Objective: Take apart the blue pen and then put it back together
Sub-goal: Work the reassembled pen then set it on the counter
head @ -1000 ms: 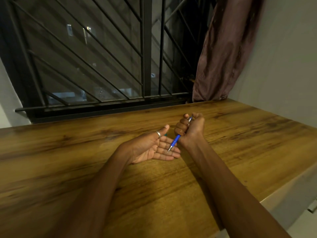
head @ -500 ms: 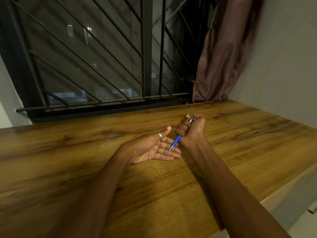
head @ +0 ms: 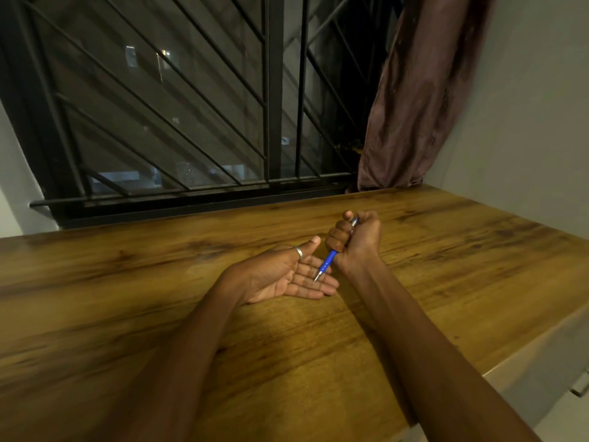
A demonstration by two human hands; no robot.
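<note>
moved: little, hands as before | right hand (head: 357, 242) fisted round blue pen (head: 326, 265) | left hand (head: 285, 275) flat, palm-up

Single view only, head-mounted, wide-angle. It looks forward and down across the tabletop (head: 414, 282) from close above its near edge. Both forearms enter from the bottom of the frame, hands near centre. The barred window (head: 191, 106) fills the upper frame, the curtain (head: 414, 100) and wall (head: 535, 106) stand at right. Edges bend noticeably.
</note>
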